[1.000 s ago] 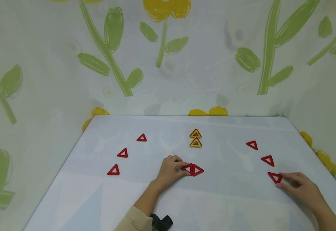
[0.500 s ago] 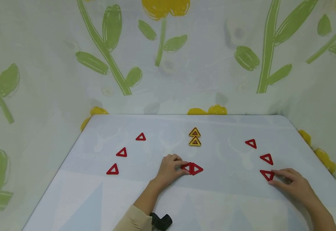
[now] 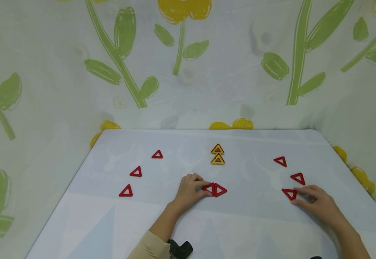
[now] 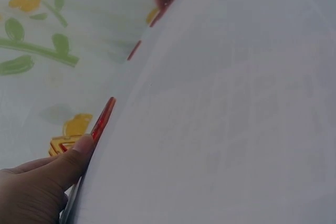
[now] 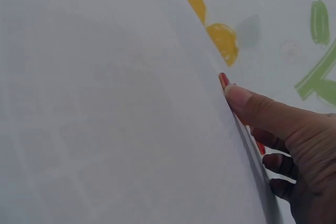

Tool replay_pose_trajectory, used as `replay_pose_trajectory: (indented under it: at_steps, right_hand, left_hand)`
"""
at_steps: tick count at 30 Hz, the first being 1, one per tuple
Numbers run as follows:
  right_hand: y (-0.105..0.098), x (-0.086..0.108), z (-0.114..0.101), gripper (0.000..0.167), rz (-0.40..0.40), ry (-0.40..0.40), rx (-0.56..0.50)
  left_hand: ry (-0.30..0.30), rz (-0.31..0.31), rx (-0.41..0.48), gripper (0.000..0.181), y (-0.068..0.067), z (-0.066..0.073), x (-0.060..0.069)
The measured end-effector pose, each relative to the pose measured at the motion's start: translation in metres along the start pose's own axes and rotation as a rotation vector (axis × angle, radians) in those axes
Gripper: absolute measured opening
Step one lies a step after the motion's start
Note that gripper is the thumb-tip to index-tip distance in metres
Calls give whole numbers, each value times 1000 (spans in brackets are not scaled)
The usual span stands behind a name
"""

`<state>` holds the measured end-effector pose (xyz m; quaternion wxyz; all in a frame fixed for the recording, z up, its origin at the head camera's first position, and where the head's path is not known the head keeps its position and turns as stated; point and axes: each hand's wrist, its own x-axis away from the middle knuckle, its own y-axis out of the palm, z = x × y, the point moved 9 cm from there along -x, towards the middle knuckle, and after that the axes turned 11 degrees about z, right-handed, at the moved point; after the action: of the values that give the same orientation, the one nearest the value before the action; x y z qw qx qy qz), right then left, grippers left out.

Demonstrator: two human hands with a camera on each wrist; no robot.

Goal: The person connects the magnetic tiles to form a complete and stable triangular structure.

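In the head view my left hand pinches a red triangle frame between thumb and fingers. Its flat side lies against a second red triangle frame that points right. My right hand pinches another red triangle frame at its right side, with the thumb nearest me. The left wrist view shows the left thumb against red edges; in the right wrist view the right thumb presses a red piece. The other right fingers are bent below it.
Two yellow triangles with brown centres lie at the back middle of the white table. Three red triangle frames, including one at the front, lie at left. Two more, one nearer the hand, lie at right. A flowered cloth hangs behind.
My right hand has moved left across the table with its red triangle frame, away from the right edge. My left hand and the two joined triangle frames have stayed in place.
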<state>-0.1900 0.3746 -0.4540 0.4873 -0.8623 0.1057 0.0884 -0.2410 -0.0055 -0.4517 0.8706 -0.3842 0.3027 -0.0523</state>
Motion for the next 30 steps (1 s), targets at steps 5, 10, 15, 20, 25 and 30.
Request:
replay_pose_trajectory:
  at_steps: [5, 10, 15, 20, 25, 30]
  right_hand:
    - [4, -1, -4, 47, -3, -6, -37]
    - [9, -3, -12, 42, 25, -41, -87]
    - [11, -5, -22, 41, 57, -78, -128]
    - [16, -6, -28, 41, 68, -93, -148]
    - [20, -7, -34, 39, 72, -123, -164]
    - [28, -8, -45, 39, 91, -175, -201]
  left_hand:
    - [-15, -13, 0, 34, 2, 0, 0]
    - [5, 5, -9, 34, 1, 1, -1]
    - [72, 62, -8, 33, -4, 4, 0]
    - [32, 19, 1, 34, -3, 3, -1]
    - [37, 4, 1, 36, -1, 4, -2]
    - [11, -12, -13, 39, 1, 2, -3]
